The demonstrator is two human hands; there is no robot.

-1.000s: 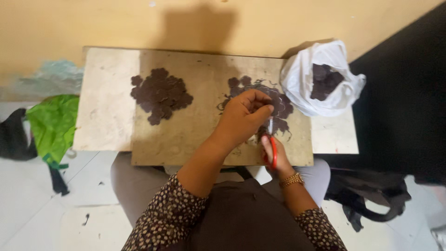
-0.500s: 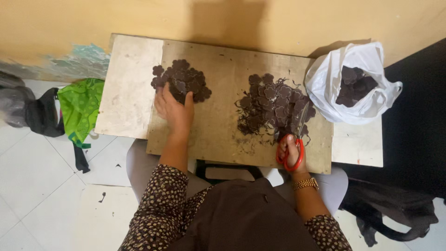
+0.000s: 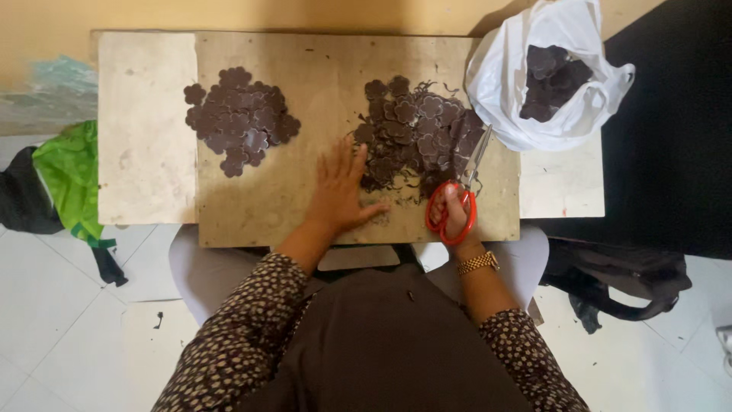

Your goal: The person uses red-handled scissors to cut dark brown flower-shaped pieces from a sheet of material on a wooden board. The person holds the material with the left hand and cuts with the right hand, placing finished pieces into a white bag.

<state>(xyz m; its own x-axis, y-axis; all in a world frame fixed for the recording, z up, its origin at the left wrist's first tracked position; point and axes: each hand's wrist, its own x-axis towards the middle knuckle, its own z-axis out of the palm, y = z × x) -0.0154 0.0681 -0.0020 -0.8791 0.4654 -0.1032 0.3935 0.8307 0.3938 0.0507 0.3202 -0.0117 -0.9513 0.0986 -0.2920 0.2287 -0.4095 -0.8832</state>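
Observation:
My left hand (image 3: pixel 341 191) lies flat and open on the brown board (image 3: pixel 305 91), its fingertips touching the near edge of a pile of dark brown flower-shaped cutouts (image 3: pixel 418 133). My right hand (image 3: pixel 456 217) grips red-handled scissors (image 3: pixel 460 194), whose metal blades point up toward the pile's right side. A second, flatter heap of the same dark cutouts (image 3: pixel 240 118) sits on the board's left part, apart from both hands.
A white plastic bag (image 3: pixel 549 76) holding more dark cutouts rests at the table's right end. A pale table slab (image 3: pixel 145 130) shows left of the board. Green and black bags (image 3: pixel 57 179) lie on the floor left; a black bag (image 3: pixel 625 275) lies right.
My left hand has come back from the left heap to the near edge of the right pile. My right hand stays at the board's front edge with the scissors.

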